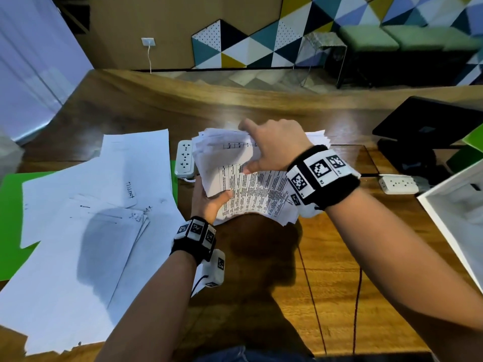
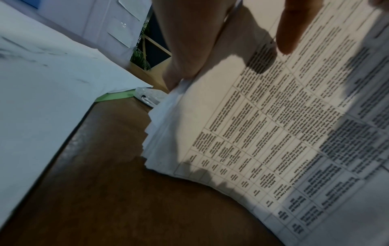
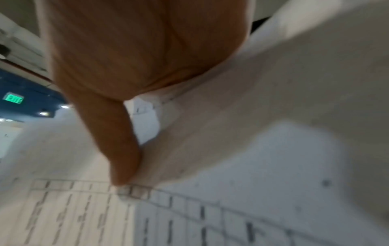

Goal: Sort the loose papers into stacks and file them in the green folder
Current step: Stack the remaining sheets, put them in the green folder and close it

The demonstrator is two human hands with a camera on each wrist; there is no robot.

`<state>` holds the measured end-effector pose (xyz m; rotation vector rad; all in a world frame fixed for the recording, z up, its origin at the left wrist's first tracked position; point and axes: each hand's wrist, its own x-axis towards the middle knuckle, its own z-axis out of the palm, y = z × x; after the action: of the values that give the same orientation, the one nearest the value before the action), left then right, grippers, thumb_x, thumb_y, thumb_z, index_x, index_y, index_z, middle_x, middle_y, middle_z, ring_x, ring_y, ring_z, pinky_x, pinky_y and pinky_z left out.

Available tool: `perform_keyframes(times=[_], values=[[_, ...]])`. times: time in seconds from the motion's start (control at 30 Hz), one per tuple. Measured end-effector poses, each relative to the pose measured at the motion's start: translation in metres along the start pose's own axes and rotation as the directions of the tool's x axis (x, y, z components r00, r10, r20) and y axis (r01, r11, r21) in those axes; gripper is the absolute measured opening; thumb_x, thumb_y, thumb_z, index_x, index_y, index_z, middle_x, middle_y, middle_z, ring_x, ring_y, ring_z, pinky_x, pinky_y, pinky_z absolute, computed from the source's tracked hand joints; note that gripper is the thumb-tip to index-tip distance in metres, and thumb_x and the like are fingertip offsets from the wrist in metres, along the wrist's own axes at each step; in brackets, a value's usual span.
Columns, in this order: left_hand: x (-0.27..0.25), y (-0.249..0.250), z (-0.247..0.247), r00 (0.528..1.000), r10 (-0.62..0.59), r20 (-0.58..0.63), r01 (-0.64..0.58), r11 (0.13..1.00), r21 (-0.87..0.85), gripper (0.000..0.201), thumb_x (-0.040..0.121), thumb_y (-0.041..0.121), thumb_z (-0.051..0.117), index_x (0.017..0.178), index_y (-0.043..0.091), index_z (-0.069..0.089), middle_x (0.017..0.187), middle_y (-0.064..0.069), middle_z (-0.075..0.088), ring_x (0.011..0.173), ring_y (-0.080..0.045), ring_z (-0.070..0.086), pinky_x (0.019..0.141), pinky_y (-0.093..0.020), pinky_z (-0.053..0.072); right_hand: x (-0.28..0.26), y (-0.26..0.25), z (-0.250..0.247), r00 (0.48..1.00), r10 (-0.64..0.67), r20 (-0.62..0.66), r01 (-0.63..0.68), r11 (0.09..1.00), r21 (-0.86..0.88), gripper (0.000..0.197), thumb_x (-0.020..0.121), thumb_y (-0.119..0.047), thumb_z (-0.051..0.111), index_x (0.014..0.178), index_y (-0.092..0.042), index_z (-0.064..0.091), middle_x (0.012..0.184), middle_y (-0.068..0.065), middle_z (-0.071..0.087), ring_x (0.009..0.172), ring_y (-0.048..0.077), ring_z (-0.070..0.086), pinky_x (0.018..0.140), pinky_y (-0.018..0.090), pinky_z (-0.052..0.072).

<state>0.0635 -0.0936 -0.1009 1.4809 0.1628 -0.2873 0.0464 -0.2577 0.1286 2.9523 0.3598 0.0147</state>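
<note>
A thick stack of printed papers (image 1: pixel 256 197) is held just above the wooden table (image 1: pixel 326 257). My left hand (image 1: pixel 209 202) grips its left edge, thumb on the top page and fingers underneath. My right hand (image 1: pixel 261 152) pinches the upper sheets and bends them up and back, its thumb (image 3: pixel 120 158) lying on the printed table page below. In the left wrist view the stack (image 2: pixel 263 141) shows its staggered edges. More loose sheets (image 1: pixel 99 205) lie spread at the left over the green folder (image 1: pixel 10 205), which they mostly cover.
A white power strip (image 1: pixel 185 160) lies just left of the stack and another (image 1: pixel 398 184) to the right. A black device (image 1: pixel 428 118) and a white box (image 1: pixel 457 205) stand at the right edge. Thin cables cross the table near me.
</note>
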Motion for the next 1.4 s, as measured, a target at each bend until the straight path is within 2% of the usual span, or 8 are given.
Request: perform_keyframes(times=[0.3,0.6,0.73,0.87,1.03,1.23,1.3,1.4], values=[[-0.031,0.034,-0.007,0.995,0.012,-0.098,0.024,0.932,0.361,0.046,0.070,0.026,0.080,0.110,0.008,0.066,0.104,-0.004,0.070,0.097,-0.024,0.065,0.091,-0.039,0.053,0.003,0.026,-0.003,0.995,0.073,0.062,-0.090,0.937,0.338,0.028,0.084,-0.026,0.067,0.112,-0.027,0.066,0.099,-0.003,0.071,0.088,0.016,0.063,0.081,0.030,0.049],[-0.034,0.073,-0.031,0.988,-0.126,-0.094,0.111,0.983,-0.149,0.040,0.046,0.027,0.090,0.064,0.013,0.057,0.043,0.007,0.051,0.042,-0.013,0.040,0.042,-0.018,0.032,-0.040,0.084,0.053,0.889,0.442,0.121,-0.173,0.080,0.982,0.022,0.076,-0.003,0.073,0.095,-0.014,0.072,0.089,-0.009,0.076,0.091,0.016,0.068,0.092,0.037,0.051],[-0.034,0.072,-0.012,0.998,0.012,-0.054,-0.009,0.999,0.048,0.027,0.066,0.006,0.081,0.089,0.011,0.069,0.089,-0.009,0.073,0.088,-0.024,0.069,0.083,-0.037,0.055,-0.053,0.078,0.090,0.806,0.561,0.187,-0.154,-0.105,0.982,0.014,0.079,-0.002,0.071,0.087,-0.014,0.072,0.079,-0.006,0.076,0.089,0.019,0.070,0.085,0.033,0.054],[-0.044,0.071,0.009,0.955,0.126,-0.270,-0.035,0.948,0.317,0.032,0.077,0.020,0.075,0.097,-0.003,0.065,0.087,-0.013,0.064,0.077,-0.024,0.055,0.068,-0.030,0.044,-0.060,0.062,0.128,0.724,0.640,0.256,-0.185,-0.177,0.967,0.025,0.079,0.003,0.069,0.104,0.006,0.068,0.092,0.006,0.074,0.098,0.024,0.065,0.086,0.033,0.055],[-0.054,0.054,0.012,0.960,0.079,-0.267,-0.027,0.981,0.193,0.038,0.074,0.012,0.077,0.110,0.007,0.064,0.107,-0.009,0.069,0.102,-0.026,0.065,0.086,-0.032,0.051,-0.082,0.039,0.159,0.664,0.668,0.335,-0.095,-0.369,0.925,0.029,0.080,0.007,0.065,0.107,-0.006,0.063,0.098,0.001,0.068,0.104,0.025,0.060,0.089,0.035,0.047],[-0.059,0.052,0.007,0.986,0.080,-0.146,-0.078,0.997,0.018,0.055,0.075,-0.008,0.071,0.121,0.016,0.052,0.096,0.016,0.059,0.072,0.015,0.063,0.057,-0.001,0.049,-0.094,0.039,0.155,0.651,0.726,0.221,0.056,-0.336,0.940,0.063,0.059,-0.004,0.076,0.118,-0.011,0.052,0.106,0.006,0.064,0.097,0.018,0.062,0.082,0.030,0.050],[-0.056,0.051,0.003,0.984,0.104,-0.143,-0.100,0.994,0.036,0.054,0.074,-0.009,0.071,0.122,0.012,0.055,0.103,0.004,0.064,0.082,0.004,0.065,0.061,-0.006,0.052,-0.092,0.049,0.133,0.658,0.753,-0.023,0.088,-0.047,0.995,0.065,0.065,-0.008,0.078,0.120,-0.015,0.046,0.113,0.006,0.056,0.099,0.008,0.057,0.082,0.017,0.047],[-0.052,0.048,-0.003,0.988,0.115,-0.107,-0.108,0.992,0.071,0.048,0.075,-0.010,0.070,0.117,0.009,0.057,0.111,-0.013,0.066,0.091,-0.018,0.067,0.070,-0.021,0.058,-0.078,0.056,0.087,0.865,0.439,-0.244,-0.024,0.521,0.853,0.074,0.071,-0.034,0.077,0.132,-0.022,0.037,0.111,0.000,0.057,0.100,0.005,0.057,0.088,0.019,0.048]])
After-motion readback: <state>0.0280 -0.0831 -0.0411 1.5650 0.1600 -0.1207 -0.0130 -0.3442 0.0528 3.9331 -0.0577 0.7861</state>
